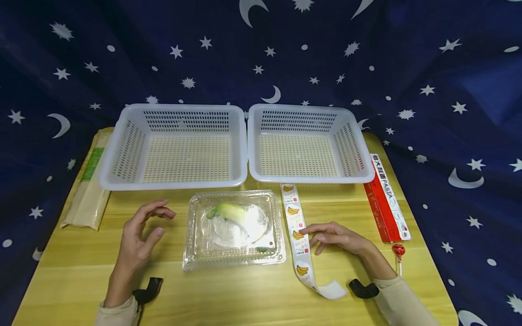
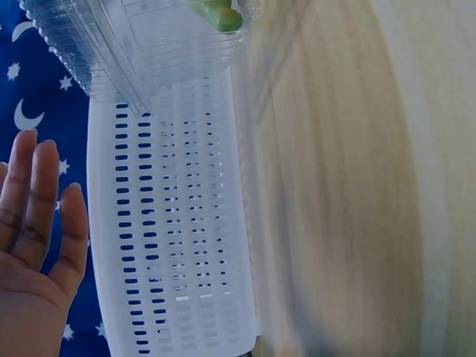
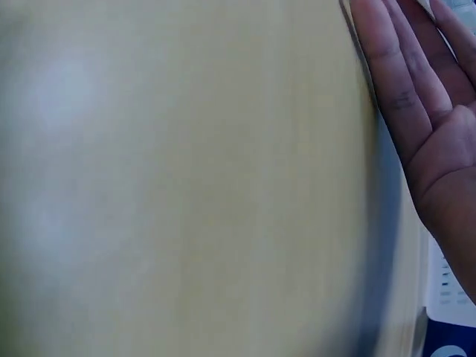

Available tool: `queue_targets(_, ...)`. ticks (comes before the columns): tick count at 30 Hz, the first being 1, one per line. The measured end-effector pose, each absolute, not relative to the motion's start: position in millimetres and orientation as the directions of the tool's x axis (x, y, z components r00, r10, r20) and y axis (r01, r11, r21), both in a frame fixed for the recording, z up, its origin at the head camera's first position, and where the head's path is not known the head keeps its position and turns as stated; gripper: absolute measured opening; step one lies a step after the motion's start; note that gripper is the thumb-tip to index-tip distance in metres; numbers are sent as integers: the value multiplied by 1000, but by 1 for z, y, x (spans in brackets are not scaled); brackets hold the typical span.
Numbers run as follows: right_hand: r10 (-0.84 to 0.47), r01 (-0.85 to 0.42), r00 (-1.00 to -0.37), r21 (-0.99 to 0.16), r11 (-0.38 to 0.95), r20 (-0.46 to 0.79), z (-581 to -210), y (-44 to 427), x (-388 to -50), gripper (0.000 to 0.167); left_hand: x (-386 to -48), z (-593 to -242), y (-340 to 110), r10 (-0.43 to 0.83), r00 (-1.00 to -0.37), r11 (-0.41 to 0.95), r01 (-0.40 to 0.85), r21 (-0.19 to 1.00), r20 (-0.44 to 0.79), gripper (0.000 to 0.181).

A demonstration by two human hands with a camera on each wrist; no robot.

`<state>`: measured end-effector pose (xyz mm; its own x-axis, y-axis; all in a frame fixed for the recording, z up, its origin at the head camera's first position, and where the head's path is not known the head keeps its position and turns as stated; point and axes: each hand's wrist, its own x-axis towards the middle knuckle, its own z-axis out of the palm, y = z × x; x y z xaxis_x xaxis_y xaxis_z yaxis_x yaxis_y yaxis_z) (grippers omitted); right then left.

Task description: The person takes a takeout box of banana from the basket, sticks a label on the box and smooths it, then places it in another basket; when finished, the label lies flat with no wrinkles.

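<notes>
My left hand [image 1: 140, 235] is held to the left of a clear plastic clamshell box [image 1: 191, 244], its fingers loosely bent and nothing in them. Inside the closed box lies a yellow-green, elongated fruit or vegetable [image 1: 230, 213], partly masked by glare; a small green bit shows at the box's lower right. A strip of white stickers printed with bananas [image 1: 292, 211] lies right of the box, its near end curling up. The fingertips of my right hand [image 1: 338, 237] are at the strip's right edge, fingers fairly straight; whether they touch it I cannot tell.
Two white perforated baskets [image 1: 175, 186] [image 1: 310, 179] stand side by side at the back. A beige-and-green packet [image 1: 85, 199] lies at the left edge. On the right are a red-and-white pasta box [image 1: 387, 203] and a red lollipop [image 1: 398, 250].
</notes>
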<state>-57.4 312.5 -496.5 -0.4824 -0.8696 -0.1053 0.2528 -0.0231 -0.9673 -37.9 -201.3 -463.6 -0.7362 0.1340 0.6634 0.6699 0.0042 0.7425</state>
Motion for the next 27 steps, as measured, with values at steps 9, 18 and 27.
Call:
queue_targets(9,-850,131,-522,-979,-156,65,-491,302,-61,50,-37,-468,-203,151,-756,24,647,762,637,46)
queue_targets(18,-784,31,-596,-970,-242,176,-467,276,-61,57,-37,-464,-200,201,-758,38,639,769,620,51)
queue_targets(27,-631,-75,-745,-967,-243,216,-451,249,-62,57,-36,-458,-194,275,-735,50,654,754,619,57)
